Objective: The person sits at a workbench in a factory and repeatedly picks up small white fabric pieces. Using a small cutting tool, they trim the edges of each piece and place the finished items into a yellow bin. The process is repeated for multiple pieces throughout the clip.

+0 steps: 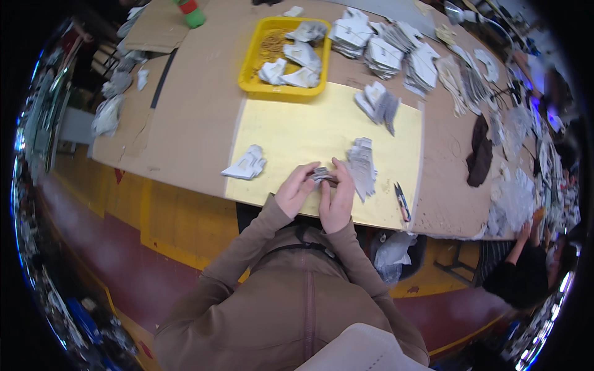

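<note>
At the near edge of the yellow sheet (284, 133), my left hand (296, 190) and my right hand (337, 199) close from both sides on a small bundle of grey cut pieces (320, 175). Fingers and thumbs hide part of the bundle, and its material cannot be made out. Just right of my right hand lies a longer stack of grey-white cut pieces (362, 167). To the left of my left hand rests a white cut-piece stack (247, 163). Thread snips (402, 202) with dark blades lie farther right. Another grey-white bundle (378, 106) sits at the sheet's far right.
Beyond the sheet stands a yellow tray (245, 77) holding white pieces and many small tan bands. Several white stacks (383, 57) line the far right of the cardboard-covered table (198, 111). A dark brown cloth (479, 151) and plastic bags (513, 198) lie rightward, near another person's arm (520, 242).
</note>
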